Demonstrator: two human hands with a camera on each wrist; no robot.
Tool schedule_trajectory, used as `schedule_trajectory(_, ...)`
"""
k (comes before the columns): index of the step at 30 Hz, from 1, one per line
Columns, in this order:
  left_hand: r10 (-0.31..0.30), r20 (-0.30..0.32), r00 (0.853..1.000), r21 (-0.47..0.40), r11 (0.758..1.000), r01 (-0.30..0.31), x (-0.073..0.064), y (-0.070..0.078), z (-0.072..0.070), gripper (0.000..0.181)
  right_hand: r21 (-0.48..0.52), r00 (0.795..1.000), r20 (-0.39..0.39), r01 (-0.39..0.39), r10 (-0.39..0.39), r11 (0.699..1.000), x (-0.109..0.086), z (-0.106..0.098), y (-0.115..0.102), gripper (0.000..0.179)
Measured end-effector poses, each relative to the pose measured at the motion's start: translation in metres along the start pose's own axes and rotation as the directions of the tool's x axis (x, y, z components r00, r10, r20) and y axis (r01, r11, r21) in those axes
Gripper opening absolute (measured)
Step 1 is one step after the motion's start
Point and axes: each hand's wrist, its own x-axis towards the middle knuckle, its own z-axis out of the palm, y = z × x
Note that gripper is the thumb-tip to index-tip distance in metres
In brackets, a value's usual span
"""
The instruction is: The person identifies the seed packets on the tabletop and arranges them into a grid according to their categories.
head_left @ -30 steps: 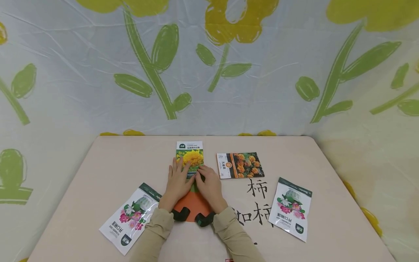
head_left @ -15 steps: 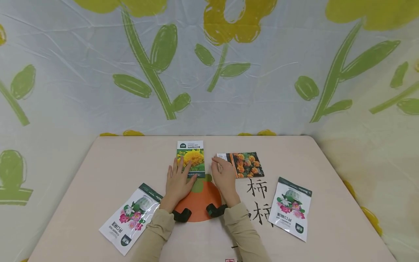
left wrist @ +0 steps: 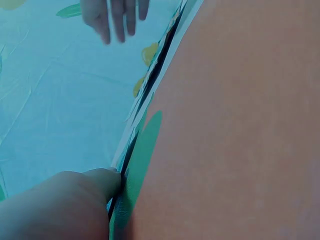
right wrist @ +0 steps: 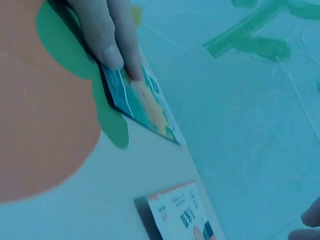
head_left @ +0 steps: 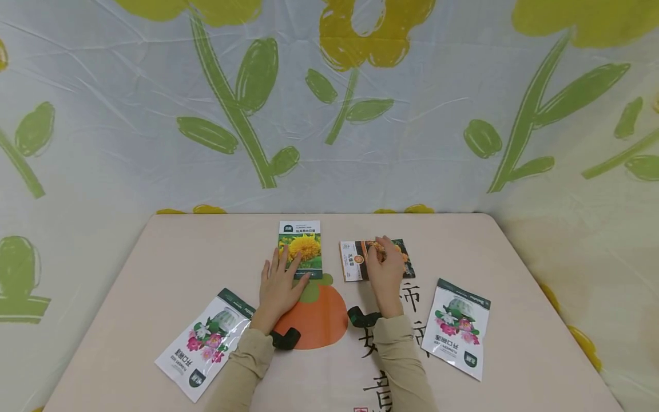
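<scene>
My left hand [head_left: 280, 289] rests on the lower left part of a seed packet with a yellow flower picture [head_left: 306, 247], fingers spread and straight. In the right wrist view its fingers [right wrist: 117, 45] lie on that packet's face. My right hand [head_left: 386, 276] is over the right part of a second seed packet with orange flowers [head_left: 352, 260], which lies sideways. Its thumb and fingers are loosely bent, with nothing between them. From the left wrist, the right hand [left wrist: 117, 17] appears raised at the top.
White seed packets with pink flowers lie at the left [head_left: 206, 346] and the right [head_left: 457, 329]. The pale tablecloth [head_left: 180, 257] bears a printed orange persimmon [head_left: 316, 315] and black characters. A flower-printed curtain [head_left: 412, 160] hangs behind. Black wrist mounts [head_left: 285, 339] sit near both cuffs.
My right hand has left the yellow-flower packet and moved right, over the orange-flower packet. The left hand has stayed on the yellow-flower packet, which has shifted very slightly.
</scene>
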Motion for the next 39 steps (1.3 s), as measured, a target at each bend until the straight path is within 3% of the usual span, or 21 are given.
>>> schedule_trajectory(7,-0.002,-0.005,1.000,0.001,1.000,0.002,0.001,-0.002,0.002,0.064,-0.105,0.997,-0.010,-0.078,0.077,0.991,-0.001,-0.002,0.010,0.061)
schedule_trajectory(10,-0.004,0.000,1.000,0.006,1.000,0.004,0.001,-0.002,0.003,0.065,-0.166,0.990,0.047,-0.122,0.132,0.979,-0.004,0.000,0.009,0.079)
schedule_trajectory(13,-0.005,0.005,1.000,0.005,1.000,0.005,0.001,-0.002,0.003,0.065,-0.214,0.970,0.128,-0.178,0.208,0.961,-0.006,0.004,0.007,0.091)
schedule_trajectory(18,-0.009,0.004,1.000,0.014,1.000,0.009,0.001,-0.002,0.004,0.065,-0.278,0.927,0.232,-0.228,0.295,0.933,-0.008,0.007,0.002,0.093)
schedule_trajectory(27,-0.006,-0.003,1.000,0.023,1.000,0.006,0.001,-0.004,0.006,0.066,-0.339,0.900,0.310,-0.198,0.307,0.920,-0.010,0.009,0.005,0.086)
schedule_trajectory(39,-0.011,0.004,1.000,0.012,1.000,0.011,0.001,-0.005,0.005,0.065,-0.416,0.901,0.325,-0.138,0.289,0.899,-0.006,0.013,0.008,0.081)
